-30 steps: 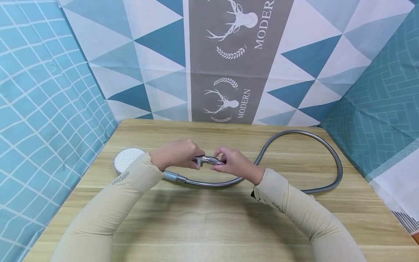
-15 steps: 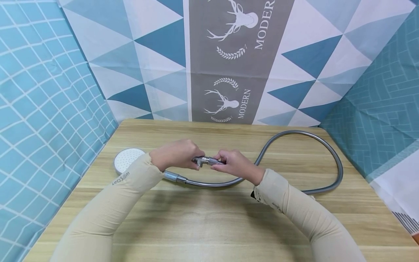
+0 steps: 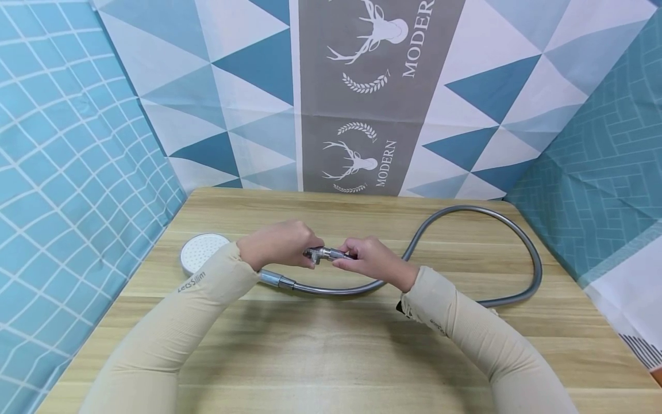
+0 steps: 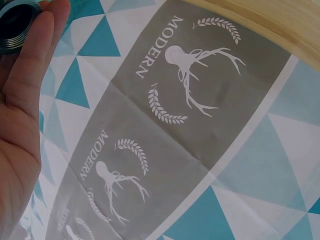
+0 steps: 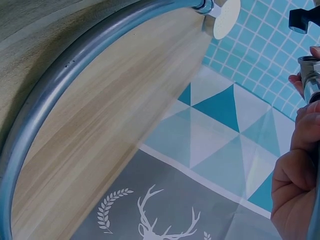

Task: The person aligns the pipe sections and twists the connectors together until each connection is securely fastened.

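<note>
In the head view my left hand [image 3: 281, 244] grips a small chrome angle valve [image 3: 316, 254] above the wooden table. My right hand [image 3: 374, 257] pinches the chrome connector [image 3: 338, 254] at the hose's end, which lines up against the valve's outlet. The right wrist view shows the valve's body [image 5: 307, 70] just past the right fingers, and a dark handle [image 5: 300, 21] beyond. A round threaded opening [image 4: 22, 37] shows by the left fingers in the left wrist view. Behind the left forearm lies a white-faced shower head [image 3: 203, 253], joined to the metal shower hose [image 3: 532, 253].
The hose loops across the right side of the wooden table [image 3: 331, 356] and passes below both hands. Blue-tiled patterned cloth [image 3: 62, 144] hangs at the left, a triangle-and-deer print [image 3: 357, 86] at the back, and teal cloth [image 3: 615, 161] at the right.
The right index finger, raised a second ago, has come down onto the connector, and the right fingers have shifted slightly. The left hand, valve, shower head and hose loop stay in place.
</note>
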`<control>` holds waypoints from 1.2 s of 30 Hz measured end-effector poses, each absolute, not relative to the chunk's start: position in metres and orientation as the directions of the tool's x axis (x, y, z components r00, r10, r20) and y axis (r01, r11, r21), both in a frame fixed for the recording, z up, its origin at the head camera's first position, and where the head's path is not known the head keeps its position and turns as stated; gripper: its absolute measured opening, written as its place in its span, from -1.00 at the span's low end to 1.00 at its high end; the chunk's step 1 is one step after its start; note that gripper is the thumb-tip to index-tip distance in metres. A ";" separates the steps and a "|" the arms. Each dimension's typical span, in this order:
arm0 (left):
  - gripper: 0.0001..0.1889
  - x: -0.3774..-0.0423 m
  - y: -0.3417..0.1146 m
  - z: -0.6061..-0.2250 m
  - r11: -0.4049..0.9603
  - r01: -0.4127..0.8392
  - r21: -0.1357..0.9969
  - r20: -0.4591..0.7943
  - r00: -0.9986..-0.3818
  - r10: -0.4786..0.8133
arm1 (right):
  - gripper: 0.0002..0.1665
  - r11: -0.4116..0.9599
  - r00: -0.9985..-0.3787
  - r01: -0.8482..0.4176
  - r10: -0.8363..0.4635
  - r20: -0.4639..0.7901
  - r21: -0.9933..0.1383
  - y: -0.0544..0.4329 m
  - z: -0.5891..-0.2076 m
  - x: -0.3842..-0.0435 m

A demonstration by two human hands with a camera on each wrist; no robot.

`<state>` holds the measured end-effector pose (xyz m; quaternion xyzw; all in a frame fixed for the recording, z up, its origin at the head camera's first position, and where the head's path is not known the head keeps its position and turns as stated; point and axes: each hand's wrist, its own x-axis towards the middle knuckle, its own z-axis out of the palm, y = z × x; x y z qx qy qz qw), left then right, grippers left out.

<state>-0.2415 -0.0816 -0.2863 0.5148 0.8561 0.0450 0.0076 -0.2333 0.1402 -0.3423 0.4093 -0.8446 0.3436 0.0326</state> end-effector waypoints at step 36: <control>-0.86 -0.244 -0.083 -0.287 0.457 0.881 0.118 0.044 -0.465 0.884 | -0.78 0.463 -0.711 -0.630 -0.666 0.224 -0.624 0.138 -0.339 -0.232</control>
